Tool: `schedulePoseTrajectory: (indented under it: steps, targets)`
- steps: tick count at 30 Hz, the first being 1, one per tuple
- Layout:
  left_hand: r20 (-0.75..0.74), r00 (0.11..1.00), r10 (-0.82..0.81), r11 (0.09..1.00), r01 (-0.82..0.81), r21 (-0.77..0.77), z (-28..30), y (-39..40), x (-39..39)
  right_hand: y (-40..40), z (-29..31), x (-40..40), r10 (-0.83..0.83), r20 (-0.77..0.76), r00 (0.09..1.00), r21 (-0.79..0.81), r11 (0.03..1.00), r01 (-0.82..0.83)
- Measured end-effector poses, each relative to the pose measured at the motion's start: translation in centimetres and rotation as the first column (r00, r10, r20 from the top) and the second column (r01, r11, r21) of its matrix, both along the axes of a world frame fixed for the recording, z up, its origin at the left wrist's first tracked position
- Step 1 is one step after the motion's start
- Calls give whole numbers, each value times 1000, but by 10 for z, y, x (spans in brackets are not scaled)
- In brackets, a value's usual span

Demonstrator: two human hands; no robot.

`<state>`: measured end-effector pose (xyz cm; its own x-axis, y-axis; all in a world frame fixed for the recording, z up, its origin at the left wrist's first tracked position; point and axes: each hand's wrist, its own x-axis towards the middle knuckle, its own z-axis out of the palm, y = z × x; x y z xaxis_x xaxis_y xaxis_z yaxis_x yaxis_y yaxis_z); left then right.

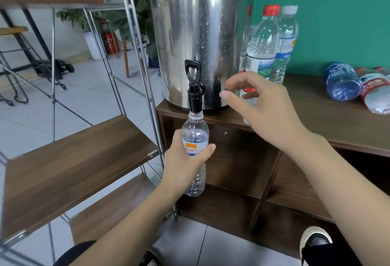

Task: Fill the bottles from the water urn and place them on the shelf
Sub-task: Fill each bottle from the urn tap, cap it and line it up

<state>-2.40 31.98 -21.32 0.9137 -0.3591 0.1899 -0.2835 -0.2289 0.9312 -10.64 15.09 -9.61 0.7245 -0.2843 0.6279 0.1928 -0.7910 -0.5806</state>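
Closest in, the left hand [185,160] has its fingers wrapped round a small uncapped bottle [195,139], mouth held right under the black tap [193,88] so nothing spills. Bottle looks pretty much empty. The right hand [259,105] hovers beside the tap, fingers loosely apart, holding nothing, probably going for the lever. The urn [196,33] sits at the table's [337,122] front left corner so the tap overhangs. Capped bottles [272,42] stand behind it; the shelf [69,166] is on the left.
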Motion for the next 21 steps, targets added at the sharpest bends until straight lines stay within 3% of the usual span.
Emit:
schedulePoseTrajectory:
  steps: [5,13,17,21]
  targets:
    - [7,1000,25,998,-25,-62,-2,-3,1,24,31,24,118,34,992,-42,992,-117]
    - [12,999,45,988,-43,-148,-7,-11,5,34,55,49,67,9,998,-115,991,-65]
    - [-5,999,41,986,-41,-159,-7,-13,7,34,50,49,59,68,996,-242,969,-41]
    - [-7,999,36,987,-37,-157,-7,-14,9,33,39,46,167,197,966,-386,919,-80]
